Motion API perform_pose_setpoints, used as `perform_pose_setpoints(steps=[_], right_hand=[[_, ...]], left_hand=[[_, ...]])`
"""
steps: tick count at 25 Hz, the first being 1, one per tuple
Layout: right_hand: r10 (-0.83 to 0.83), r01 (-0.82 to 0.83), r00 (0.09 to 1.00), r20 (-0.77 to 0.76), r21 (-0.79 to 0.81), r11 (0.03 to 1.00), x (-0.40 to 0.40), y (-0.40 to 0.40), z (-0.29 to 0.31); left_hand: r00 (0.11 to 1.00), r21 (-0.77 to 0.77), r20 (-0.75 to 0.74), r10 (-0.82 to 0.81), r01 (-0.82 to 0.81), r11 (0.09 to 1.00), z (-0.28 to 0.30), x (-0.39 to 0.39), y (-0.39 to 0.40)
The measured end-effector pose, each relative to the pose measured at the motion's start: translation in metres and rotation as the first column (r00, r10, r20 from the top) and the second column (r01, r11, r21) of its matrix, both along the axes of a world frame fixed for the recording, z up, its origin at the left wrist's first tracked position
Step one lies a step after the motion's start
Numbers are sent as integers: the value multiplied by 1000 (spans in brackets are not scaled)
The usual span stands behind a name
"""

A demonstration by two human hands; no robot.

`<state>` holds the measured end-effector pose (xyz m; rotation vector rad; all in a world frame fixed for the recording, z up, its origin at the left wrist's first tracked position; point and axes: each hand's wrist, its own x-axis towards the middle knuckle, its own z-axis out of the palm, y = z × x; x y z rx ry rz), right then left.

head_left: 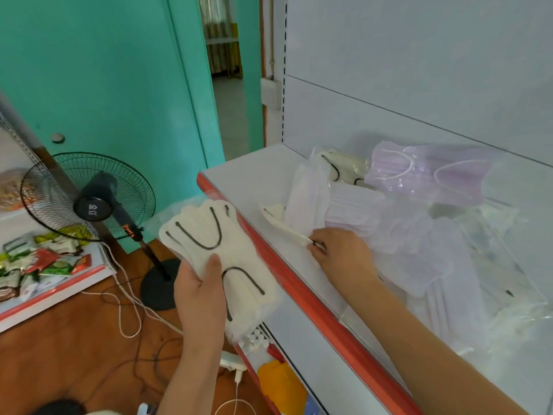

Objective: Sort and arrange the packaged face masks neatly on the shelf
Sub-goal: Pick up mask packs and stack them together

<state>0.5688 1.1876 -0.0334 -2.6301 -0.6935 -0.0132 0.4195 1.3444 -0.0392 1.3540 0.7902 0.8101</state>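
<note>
No readable writing on any mask pack; white mark on the fan [89, 196] hub too small to read. Left hand [200, 290] gripping a fanned cream pack [215, 250] with black ear loops, held off the shelf [239, 172] beside its red front edge [299, 283]. Right hand [344, 256] pinching another cream pack [284, 224] lying on the white shelf. Lilac packs [428, 172] heaped nearby. Teal wall [104, 70], brown floor [59, 354].

Mask packs [389, 211] lay piled on the shelf [257, 178], mid to right. Left hand [200, 292] held one pack [218, 253] off the shelf's near-left edge; right hand [341, 256] was on the shelf w/ another [281, 223]. Fan [89, 196] stood far left on the floor [59, 354].
</note>
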Motion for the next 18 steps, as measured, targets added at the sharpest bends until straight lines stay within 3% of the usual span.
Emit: perform_pose_setpoints(steps=[3,5,7,8,10,11,13,15,17,18], right_hand=[[-127,147,987,-98,227,963,-20,-20,35],[-128,114,991,33,275,954,-45,-28,55],[-90,25,954,285,226,974,-78,-24,59],[-10,-46,946,324,164,985,-91,-21,57],[198,-219,958,209,85,972,-102,-23,46],[207,-222,968,141,97,970,-101,-33,42],[-56,24,979,196,163,986,-88,-65,34],[-390,399,894,221,5,917,-75,-102,30],[-533,530,844,49,-225,818,-65,-130,27],[-559,539,828,-33,-228,811,-62,-140,26]], left_hand=[[995,-91,8,-97,97,991,4,7,-10],[983,-198,20,-184,184,963,11,11,-24],[952,-330,27,-305,297,896,20,18,-37],[924,-347,34,-380,368,863,24,21,-46],[887,-258,-2,-461,445,858,33,23,-57],[911,-210,-29,-412,398,893,34,23,-58],[961,-228,-13,-276,265,937,30,21,-51],[979,-294,45,-198,202,934,30,17,-42],[978,-308,84,-189,206,929,32,16,-39],[974,-294,89,-211,228,928,31,17,-41]])
